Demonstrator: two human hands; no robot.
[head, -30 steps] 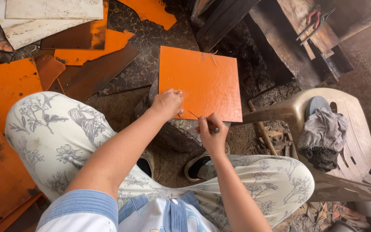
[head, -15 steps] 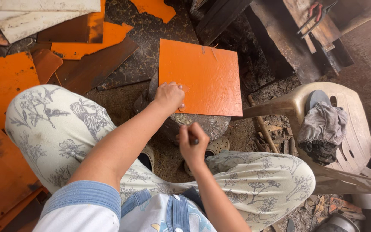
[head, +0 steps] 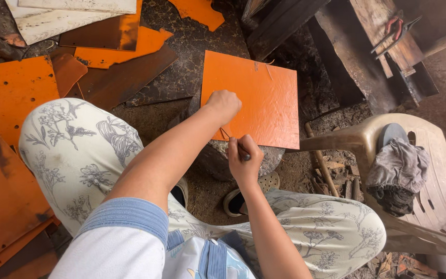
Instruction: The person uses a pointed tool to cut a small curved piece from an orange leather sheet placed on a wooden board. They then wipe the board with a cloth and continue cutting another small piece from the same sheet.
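An orange square sheet lies flat on a round stone block in front of my knees. My left hand is closed in a fist and presses down on the sheet's near left part. My right hand hovers at the sheet's near edge, gripping a thin dark pointed tool whose tip touches the sheet just below my left hand. My legs in pale flower-print trousers frame the block.
Several orange and brown sheet offcuts cover the ground to the left. A beige plastic chair with a grey cloth and a dark disc stands at right. Dark planks lie at the back right.
My right hand dropped away from the sheet's near edge, then came back up to it with the tool. My left hand stayed pressed on the sheet. The camera view shifted slightly.
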